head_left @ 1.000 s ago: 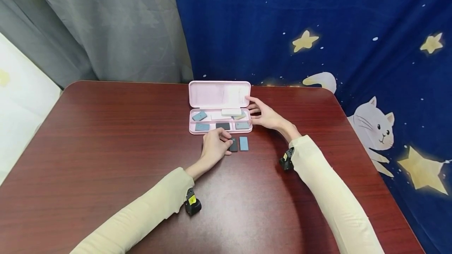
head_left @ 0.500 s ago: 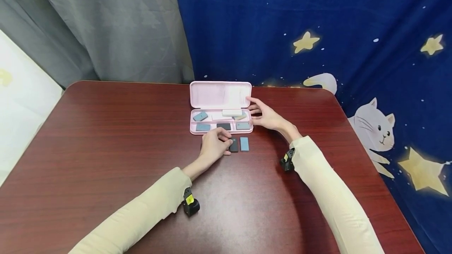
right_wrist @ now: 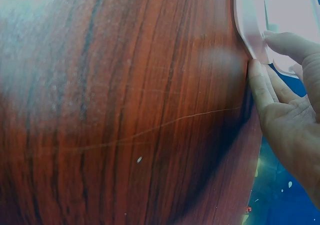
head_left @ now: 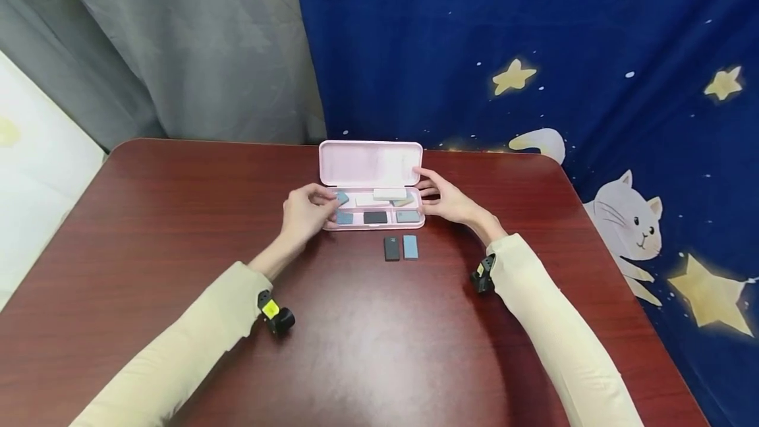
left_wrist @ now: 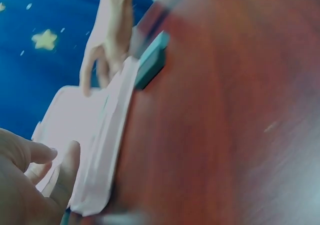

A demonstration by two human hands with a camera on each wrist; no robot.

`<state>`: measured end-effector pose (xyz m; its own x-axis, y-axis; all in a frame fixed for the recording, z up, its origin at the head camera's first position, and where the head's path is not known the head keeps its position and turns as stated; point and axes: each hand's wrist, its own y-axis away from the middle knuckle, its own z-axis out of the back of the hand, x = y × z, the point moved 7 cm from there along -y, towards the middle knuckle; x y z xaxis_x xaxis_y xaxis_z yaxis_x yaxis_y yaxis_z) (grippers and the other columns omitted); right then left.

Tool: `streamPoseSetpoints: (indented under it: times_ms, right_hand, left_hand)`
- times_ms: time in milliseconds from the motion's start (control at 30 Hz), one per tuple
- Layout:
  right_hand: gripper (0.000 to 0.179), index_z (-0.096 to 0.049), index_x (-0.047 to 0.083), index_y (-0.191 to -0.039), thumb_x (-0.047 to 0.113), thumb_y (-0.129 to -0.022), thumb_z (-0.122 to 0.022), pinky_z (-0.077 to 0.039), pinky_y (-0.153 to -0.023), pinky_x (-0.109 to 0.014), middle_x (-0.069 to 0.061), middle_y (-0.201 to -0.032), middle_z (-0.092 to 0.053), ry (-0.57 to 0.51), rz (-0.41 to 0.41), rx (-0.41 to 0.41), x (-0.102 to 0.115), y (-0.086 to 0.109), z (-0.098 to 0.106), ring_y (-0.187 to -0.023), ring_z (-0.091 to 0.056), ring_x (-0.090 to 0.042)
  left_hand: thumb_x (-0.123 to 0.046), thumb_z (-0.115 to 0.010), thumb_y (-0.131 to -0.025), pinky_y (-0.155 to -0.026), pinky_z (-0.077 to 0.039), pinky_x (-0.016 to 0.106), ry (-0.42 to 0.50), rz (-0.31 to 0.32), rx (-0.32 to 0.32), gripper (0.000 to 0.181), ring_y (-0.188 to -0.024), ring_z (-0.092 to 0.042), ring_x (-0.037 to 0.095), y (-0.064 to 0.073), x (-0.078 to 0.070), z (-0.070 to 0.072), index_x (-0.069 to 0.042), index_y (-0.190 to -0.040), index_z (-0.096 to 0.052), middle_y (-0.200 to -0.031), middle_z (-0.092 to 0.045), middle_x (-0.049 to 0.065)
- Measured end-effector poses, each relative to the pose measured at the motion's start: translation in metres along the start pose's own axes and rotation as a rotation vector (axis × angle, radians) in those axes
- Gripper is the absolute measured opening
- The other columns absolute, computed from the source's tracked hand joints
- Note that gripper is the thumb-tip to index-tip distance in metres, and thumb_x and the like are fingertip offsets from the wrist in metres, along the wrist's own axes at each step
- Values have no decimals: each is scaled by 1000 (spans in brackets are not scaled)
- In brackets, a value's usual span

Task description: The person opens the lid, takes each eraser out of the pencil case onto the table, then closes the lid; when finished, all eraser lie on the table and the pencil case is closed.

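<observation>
An opened pink pencil case (head_left: 370, 163) lies near the table's back edge. Its tray holds several small rectangular blocks that look like erasers, among them a black one (head_left: 375, 217) and a white one (head_left: 389, 194). My left hand (head_left: 307, 216) is at the case's left end, overlapping two blue-grey blocks; in the left wrist view its thumb and fingers (left_wrist: 67, 177) stand apart. My right hand (head_left: 449, 201) holds the case's right end, thumb at the rim and fingers against the outside, as the right wrist view shows. A black block (head_left: 391, 249) and a blue block (head_left: 410, 247) lie before the case.
The dark red-brown wooden table (head_left: 196, 216) ends just behind the case. A grey curtain (head_left: 231, 45) and a blue star-patterned curtain (head_left: 415, 38) hang behind it. Each cream sleeve carries a black wrist camera (head_left: 275, 313).
My left hand has left the black block lying before the case and moved left and back to the case's left end. The right hand keeps its place.
</observation>
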<state>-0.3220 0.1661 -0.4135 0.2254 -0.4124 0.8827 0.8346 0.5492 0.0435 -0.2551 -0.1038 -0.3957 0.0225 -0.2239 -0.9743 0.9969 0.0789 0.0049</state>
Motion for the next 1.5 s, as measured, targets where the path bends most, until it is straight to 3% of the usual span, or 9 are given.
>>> streamPoseSetpoints:
  times_ms: [167,367,567,800,1100,1300,1500]
  right_hand:
    - [84,-22,10,-153,-7,-84,-68,-43,-100,-49,-24,-132,-46,-2,6,-2,1,2,2,-121,-48,-36]
    - [84,-21,9,-153,-7,-84,-67,-42,-100,-50,-25,-132,-46,2,6,4,0,1,1,-120,-49,-38]
    - [85,-22,10,-153,-8,-84,-68,-43,-100,-49,-25,-132,-46,4,4,-1,-1,0,0,-120,-48,-38]
    - [84,-23,11,-152,-6,-84,-68,-43,-100,-49,-24,-131,-46,3,1,-5,-1,0,0,-120,-48,-36]
    - [84,-22,10,-153,-5,-85,-69,-42,-101,-49,-25,-132,-45,-5,2,2,-2,0,1,-121,-47,-37]
    - [84,-22,9,-153,-7,-84,-68,-41,-101,-51,-26,-132,-45,-5,7,1,-2,1,1,-121,-47,-38]
    - [84,-23,9,-152,-10,-83,-67,-43,-100,-50,-27,-131,-45,-16,-1,-5,-2,0,0,-120,-48,-39]
  left_hand:
    - [0,-66,-87,-54,-57,33,-44,-65,41,19,-57,-68,16,-25,0,11,8,-104,-63,-90,-67,28]
    - [2,-61,-88,-57,-57,33,-250,-197,121,17,-61,-68,22,-47,-3,11,5,-104,-66,-84,-68,19]
    - [2,-65,-85,-60,-54,23,-449,-310,270,16,-69,-65,21,-60,-6,1,2,-101,-70,-81,-68,11]
    - [10,-64,-79,-72,-51,34,-588,-386,454,24,-78,-60,22,-60,-11,-12,2,-101,-70,-88,-68,11]
    - [13,-64,-73,-74,-50,40,-762,-544,601,30,-80,-57,28,-55,-19,-21,7,-102,-69,-86,-63,16]
    - [13,-68,-74,-75,-49,40,-873,-559,685,35,-80,-53,27,-55,-20,-28,5,-108,-69,-88,-60,16]
    - [13,-70,-75,-75,-49,39,-934,-527,756,40,-82,-53,26,-57,-20,-31,3,-113,-68,-91,-57,16]
